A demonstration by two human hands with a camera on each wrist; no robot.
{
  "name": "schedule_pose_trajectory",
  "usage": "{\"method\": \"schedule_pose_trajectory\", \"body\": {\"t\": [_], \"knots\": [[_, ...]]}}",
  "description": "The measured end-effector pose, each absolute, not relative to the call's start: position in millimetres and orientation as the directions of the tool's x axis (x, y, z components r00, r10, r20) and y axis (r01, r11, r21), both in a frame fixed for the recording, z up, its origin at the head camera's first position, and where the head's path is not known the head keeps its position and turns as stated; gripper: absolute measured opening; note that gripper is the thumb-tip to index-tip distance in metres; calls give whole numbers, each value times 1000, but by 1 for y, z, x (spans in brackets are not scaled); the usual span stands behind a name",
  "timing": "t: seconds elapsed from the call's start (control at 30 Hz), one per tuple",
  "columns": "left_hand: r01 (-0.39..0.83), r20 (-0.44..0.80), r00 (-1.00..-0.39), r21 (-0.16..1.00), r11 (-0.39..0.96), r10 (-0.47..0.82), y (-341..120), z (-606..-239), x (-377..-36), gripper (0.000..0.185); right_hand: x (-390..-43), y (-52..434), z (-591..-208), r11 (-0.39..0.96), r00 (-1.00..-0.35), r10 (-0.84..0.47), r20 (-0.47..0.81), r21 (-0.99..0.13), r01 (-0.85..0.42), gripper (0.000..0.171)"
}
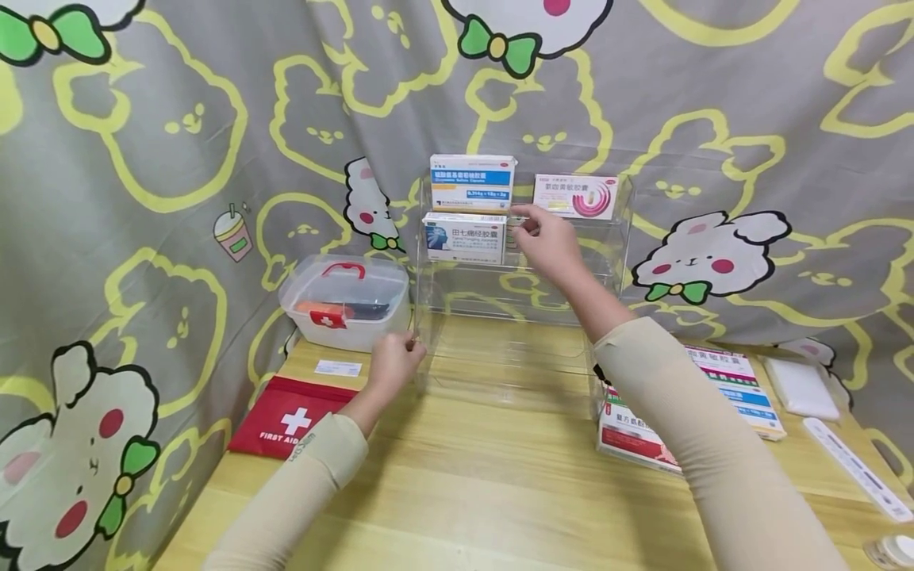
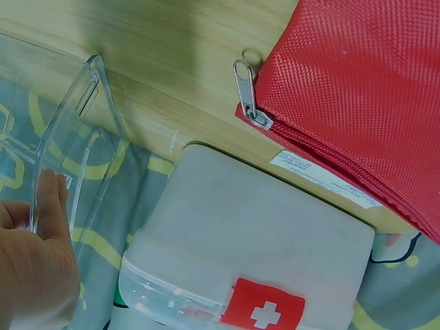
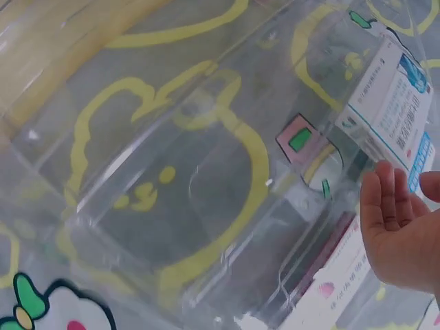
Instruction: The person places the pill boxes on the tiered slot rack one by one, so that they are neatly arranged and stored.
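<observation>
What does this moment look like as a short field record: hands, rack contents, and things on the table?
left hand: grips the lower left edge of the clear rack
right hand: fingers at the blue-and-white box on the middle tier
top tier: blue box, pink box
table left: first-aid case, red pouch
table right: flat medicine boxes

Bright, even light; soft shadows, curved edges.

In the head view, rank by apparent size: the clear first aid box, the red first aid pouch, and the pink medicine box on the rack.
1. Clear first aid box
2. Red first aid pouch, close behind; it sits nearer the camera, so this order is unsure
3. Pink medicine box, clearly smallest
</observation>
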State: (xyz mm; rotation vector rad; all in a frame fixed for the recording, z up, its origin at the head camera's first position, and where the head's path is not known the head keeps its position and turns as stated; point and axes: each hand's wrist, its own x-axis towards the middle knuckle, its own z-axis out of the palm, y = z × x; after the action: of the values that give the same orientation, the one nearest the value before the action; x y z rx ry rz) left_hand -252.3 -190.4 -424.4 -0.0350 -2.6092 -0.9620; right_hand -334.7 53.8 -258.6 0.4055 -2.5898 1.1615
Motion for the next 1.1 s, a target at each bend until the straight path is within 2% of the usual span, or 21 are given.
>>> {"method": "schedule_pose_trajectory", "body": {"t": [0.1,0.23,0.43,0.67,0.9,1.1], "knots": [[131,319,-942,634,762,-103,-190,-425,-253,13,-328,65,-251,660,-909,-156,385,-645,-386,34],[121,309,-945,630,767,-105,-191,-423,-252,16,-322,86,-238,718,-915,-204,349,-582,-382,29],[102,272,-957,629,770,-96,-191,-420,-254,14,-307,126,-225,833,-927,-253,275,-425,-354,38],[93,244,-966,631,770,-83,-192,-419,-255,15,-283,166,-220,792,-963,-208,169,-548,-267,57],[81,204,-975,686,723,-84,-191,-418,-253,23,-266,203,-242,811,-955,-271,123,-505,-295,49],[64,198,-975,686,724,-102,-191,-418,-251,27,-254,247,-286,837,-958,-287,10,-483,-255,41]]}}
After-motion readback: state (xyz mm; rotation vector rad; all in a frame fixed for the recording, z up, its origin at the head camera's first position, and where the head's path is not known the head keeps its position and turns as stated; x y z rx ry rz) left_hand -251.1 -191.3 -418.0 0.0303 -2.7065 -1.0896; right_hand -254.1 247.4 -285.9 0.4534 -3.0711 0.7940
